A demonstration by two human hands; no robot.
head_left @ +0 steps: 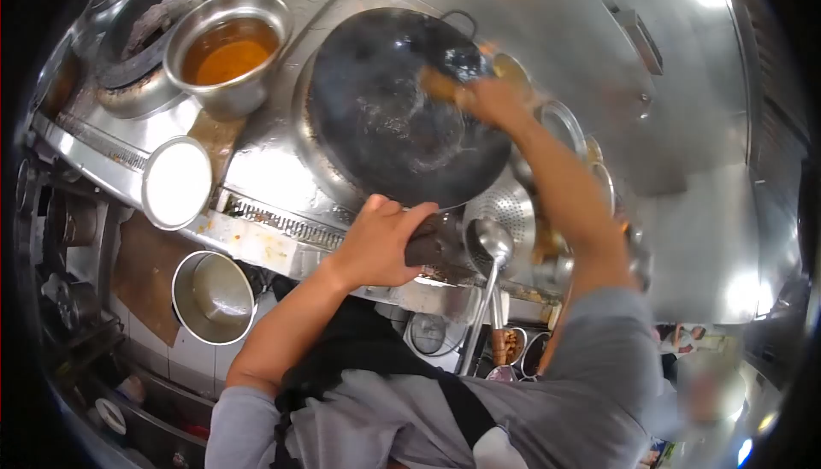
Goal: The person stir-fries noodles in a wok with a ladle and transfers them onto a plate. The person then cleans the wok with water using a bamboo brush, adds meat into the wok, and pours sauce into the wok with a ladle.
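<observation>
A large black wok [376, 118] sits tilted on a steel stove, with a wet, hazy inner surface. My left hand [380, 238] is at its near rim, thumb and fingers closed around a dark cloth or handle [434, 242] that I cannot make out clearly. Over the wok's right part, my right hand [492, 101] grips a brown brush or scrubber [439, 84], blurred by motion. A steel ladle [493, 242] rests on a perforated strainer [510, 208] to the right of my left hand.
A steel pot of orange liquid [227, 54] stands at the upper left, beside another burner [128, 67]. A white-filled bowl [176, 182] is on the stove edge, above an empty-looking pot [214, 298]. Several containers line the right. A person [682, 338] is far back at right.
</observation>
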